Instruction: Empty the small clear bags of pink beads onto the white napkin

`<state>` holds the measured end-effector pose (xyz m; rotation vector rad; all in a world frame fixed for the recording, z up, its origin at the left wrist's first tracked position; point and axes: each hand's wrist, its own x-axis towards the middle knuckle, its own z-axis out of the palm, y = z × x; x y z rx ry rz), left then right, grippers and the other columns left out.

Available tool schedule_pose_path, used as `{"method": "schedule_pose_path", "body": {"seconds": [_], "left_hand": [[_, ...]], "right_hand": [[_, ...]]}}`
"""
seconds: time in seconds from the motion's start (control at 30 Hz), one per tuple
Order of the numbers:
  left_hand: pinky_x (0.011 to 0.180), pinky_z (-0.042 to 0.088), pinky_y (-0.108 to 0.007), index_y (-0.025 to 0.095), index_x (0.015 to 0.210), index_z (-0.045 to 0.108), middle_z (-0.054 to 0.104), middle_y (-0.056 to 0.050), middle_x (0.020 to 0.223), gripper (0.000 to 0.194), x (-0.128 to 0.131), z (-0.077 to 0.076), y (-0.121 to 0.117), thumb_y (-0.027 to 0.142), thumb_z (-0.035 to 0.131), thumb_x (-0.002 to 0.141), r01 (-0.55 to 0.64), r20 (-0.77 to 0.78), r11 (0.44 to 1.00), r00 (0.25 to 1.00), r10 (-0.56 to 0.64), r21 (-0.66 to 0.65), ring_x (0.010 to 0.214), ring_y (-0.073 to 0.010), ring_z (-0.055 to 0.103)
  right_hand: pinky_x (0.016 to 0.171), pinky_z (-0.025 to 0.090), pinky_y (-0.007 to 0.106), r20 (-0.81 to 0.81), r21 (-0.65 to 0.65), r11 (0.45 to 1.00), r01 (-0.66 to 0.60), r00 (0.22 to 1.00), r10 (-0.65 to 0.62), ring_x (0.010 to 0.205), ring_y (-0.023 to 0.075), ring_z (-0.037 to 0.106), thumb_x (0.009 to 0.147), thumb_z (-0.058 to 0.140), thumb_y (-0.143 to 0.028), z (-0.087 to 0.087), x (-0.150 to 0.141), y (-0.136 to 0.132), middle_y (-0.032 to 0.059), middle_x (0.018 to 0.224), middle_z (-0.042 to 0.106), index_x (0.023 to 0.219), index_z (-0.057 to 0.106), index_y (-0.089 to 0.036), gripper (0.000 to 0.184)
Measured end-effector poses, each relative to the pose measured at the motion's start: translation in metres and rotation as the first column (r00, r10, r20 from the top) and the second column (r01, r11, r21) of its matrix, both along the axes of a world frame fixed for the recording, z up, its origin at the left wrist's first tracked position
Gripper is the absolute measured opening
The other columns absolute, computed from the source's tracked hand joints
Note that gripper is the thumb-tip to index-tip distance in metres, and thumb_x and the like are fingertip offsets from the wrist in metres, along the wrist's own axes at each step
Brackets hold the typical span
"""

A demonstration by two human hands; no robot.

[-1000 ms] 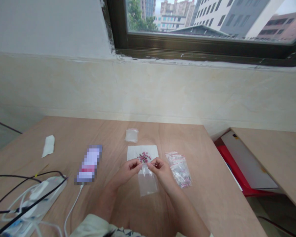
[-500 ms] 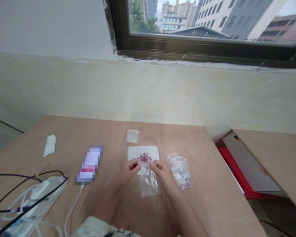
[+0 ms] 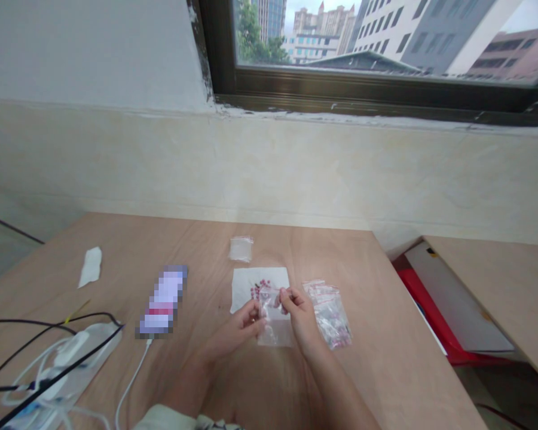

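A clear zip-lock bag [image 3: 274, 334] hangs between my two hands in the middle of the desk. My left hand [image 3: 244, 322] pinches its left side. At its top right corner, the fingers of my right hand [image 3: 297, 303] are closed on the plastic. Behind the bag lies a white sheet of paper [image 3: 242, 280], bearing a cluster of small pinkish-red beads [image 3: 260, 285]; the bag partly covers them. To the right of my right hand rests a pile of zip-lock bags [image 3: 330, 313] with some pinkish contents at the lower end.
A stack of small clear bags [image 3: 241, 249] sits behind the paper. On the left are a phone [image 3: 164, 301] on a white cable, a white scrap [image 3: 90, 267], and a power strip [image 3: 78, 352] with tangled cables. A red folder [image 3: 430, 310] stands beyond the desk's right edge.
The bag has been raised and now overlaps the beads. My left hand has shifted down along its left side, while my right hand has moved slightly right and up.
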<state>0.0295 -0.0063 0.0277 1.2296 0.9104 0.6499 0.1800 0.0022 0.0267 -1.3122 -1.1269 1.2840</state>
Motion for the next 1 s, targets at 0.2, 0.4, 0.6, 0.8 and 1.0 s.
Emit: {"method": "schedule_pose_path", "body": {"seconds": [0.2, 0.4, 0.6, 0.8, 1.0], "left_hand": [[0.050, 0.034, -0.018, 0.017, 0.072, 0.043, 0.044, 0.005, 0.060, 0.017, -0.022, -0.016, 0.046, 0.033, 0.045, 0.076, -0.244, -0.137, 0.944, 0.951, 0.278, 0.222, 0.053, -0.0074, 0.043], [0.057, 0.040, -0.025, 0.015, 0.065, 0.048, 0.049, 0.003, 0.056, 0.011, -0.051, -0.025, 0.139, 0.025, 0.051, 0.066, -0.374, -0.369, 0.821, 0.757, 0.538, 0.431, 0.059, -0.0139, 0.051], [0.076, 0.037, -0.037, 0.015, 0.075, 0.049, 0.049, -0.002, 0.070, 0.019, -0.061, -0.035, 0.164, 0.019, 0.058, 0.058, -0.390, -0.417, 0.703, 0.598, 0.685, 0.595, 0.081, -0.0228, 0.049], [0.082, 0.034, -0.036, 0.016, 0.083, 0.053, 0.051, -0.005, 0.081, 0.021, -0.059, -0.021, 0.136, 0.013, 0.051, 0.063, -0.266, -0.428, 0.698, 0.630, 0.648, 0.665, 0.089, -0.0226, 0.047], [0.066, 0.039, -0.026, 0.018, 0.087, 0.054, 0.052, -0.002, 0.083, 0.017, -0.041, -0.008, 0.084, 0.021, 0.044, 0.074, -0.064, -0.413, 0.773, 0.816, 0.405, 0.632, 0.071, -0.0147, 0.048]], "right_hand": [[0.069, 0.035, 0.032, 0.432, 0.158, 0.972, 0.174, 0.873, -0.226, 0.080, 0.0208, 0.048, 0.070, 0.046, -0.040, -0.010, 0.022, 0.003, 0.0082, 0.086, 0.056, 0.087, 0.053, -0.016, 0.030], [0.072, 0.030, 0.040, 0.887, 0.252, 0.923, 0.291, 0.311, -0.341, 0.087, 0.0308, 0.046, 0.063, 0.050, -0.032, -0.039, 0.070, -0.015, 0.0167, 0.093, 0.054, 0.090, 0.055, -0.014, 0.033], [0.066, 0.033, 0.034, 0.933, 0.158, 0.963, 0.218, 0.288, -0.218, 0.081, 0.0252, 0.052, 0.068, 0.044, -0.022, -0.060, 0.083, -0.042, 0.0117, 0.090, 0.059, 0.087, 0.058, -0.017, 0.024], [0.072, 0.035, 0.034, 0.927, 0.193, 0.962, 0.194, 0.286, -0.243, 0.089, 0.0261, 0.050, 0.070, 0.046, -0.029, -0.064, 0.083, -0.047, 0.0135, 0.097, 0.057, 0.094, 0.058, -0.012, 0.032], [0.074, 0.035, 0.036, 0.874, 0.241, 0.952, 0.187, 0.386, -0.297, 0.082, 0.0233, 0.052, 0.075, 0.040, -0.026, -0.065, 0.083, -0.051, 0.0107, 0.091, 0.062, 0.080, 0.064, -0.015, 0.027]]}}
